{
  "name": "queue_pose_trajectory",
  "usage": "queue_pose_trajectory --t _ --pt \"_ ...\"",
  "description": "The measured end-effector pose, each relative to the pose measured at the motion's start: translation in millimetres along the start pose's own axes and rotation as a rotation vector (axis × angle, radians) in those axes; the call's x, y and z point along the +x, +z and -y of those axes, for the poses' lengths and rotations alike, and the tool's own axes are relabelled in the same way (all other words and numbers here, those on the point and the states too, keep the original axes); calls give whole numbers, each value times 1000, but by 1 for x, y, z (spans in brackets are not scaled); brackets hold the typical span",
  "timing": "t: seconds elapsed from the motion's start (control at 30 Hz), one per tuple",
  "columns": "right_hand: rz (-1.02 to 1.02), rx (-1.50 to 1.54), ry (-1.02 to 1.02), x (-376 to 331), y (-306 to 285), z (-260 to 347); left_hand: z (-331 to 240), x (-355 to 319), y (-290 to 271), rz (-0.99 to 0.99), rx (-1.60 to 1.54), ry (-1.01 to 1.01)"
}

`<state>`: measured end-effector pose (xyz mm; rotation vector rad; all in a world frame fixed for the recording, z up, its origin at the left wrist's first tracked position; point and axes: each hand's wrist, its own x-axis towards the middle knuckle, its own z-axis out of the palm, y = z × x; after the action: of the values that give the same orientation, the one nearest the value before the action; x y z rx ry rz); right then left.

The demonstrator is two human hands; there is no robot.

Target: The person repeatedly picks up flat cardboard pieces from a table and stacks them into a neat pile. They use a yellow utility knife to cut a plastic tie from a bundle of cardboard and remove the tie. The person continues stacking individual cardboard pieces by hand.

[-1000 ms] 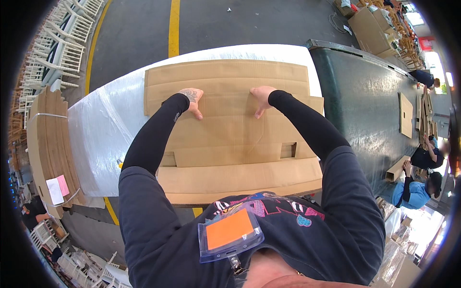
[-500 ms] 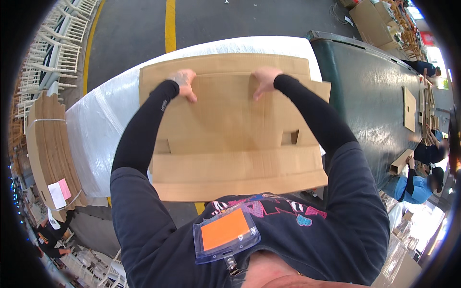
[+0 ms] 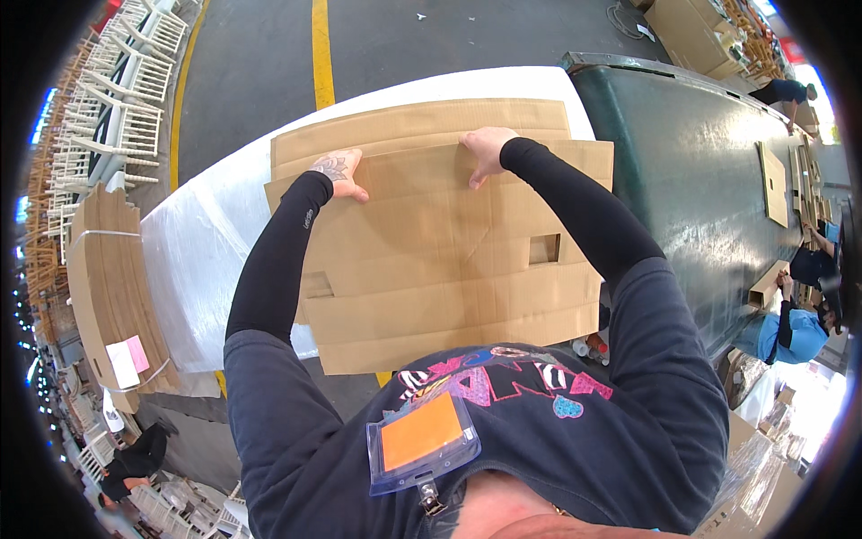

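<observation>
A flat brown cardboard box blank [image 3: 431, 260] with two rectangular handle cut-outs is lifted toward me above a stack of similar blanks [image 3: 422, 121]. My left hand [image 3: 339, 173] grips its far edge at the left. My right hand [image 3: 485, 149] grips the same far edge nearer the middle. Both arms wear black sleeves. The stack lies on a white, plastic-wrapped table [image 3: 215, 260].
A dark green conveyor [image 3: 709, 189] runs along the right, with cardboard pieces [image 3: 774, 184] on it and other people [image 3: 799, 314] working beside it. A bundled stack of cardboard [image 3: 108, 287] stands at the left. White chairs [image 3: 117, 81] are stacked at the far left. A yellow floor line [image 3: 321, 45] runs ahead.
Both hands have pulled the top cardboard blank up off the stack and toward me; it now covers more of the view and its near edge reaches my chest.
</observation>
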<state>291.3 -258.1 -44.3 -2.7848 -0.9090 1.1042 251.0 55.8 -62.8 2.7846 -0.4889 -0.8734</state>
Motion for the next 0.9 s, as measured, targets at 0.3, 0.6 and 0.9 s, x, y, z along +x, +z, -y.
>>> queue_pose_trajectory --t 0.3,0.6,0.9 --pt "-184 -16 44 -15 13 13 -20 -13 6 -89 82 -83" --pt "-1189 -130 98 -15 149 42 -42 -38 141 -1034 326 -155" --pt "-904 14 21 -16 104 10 -54 -10 44 -278 133 -259"
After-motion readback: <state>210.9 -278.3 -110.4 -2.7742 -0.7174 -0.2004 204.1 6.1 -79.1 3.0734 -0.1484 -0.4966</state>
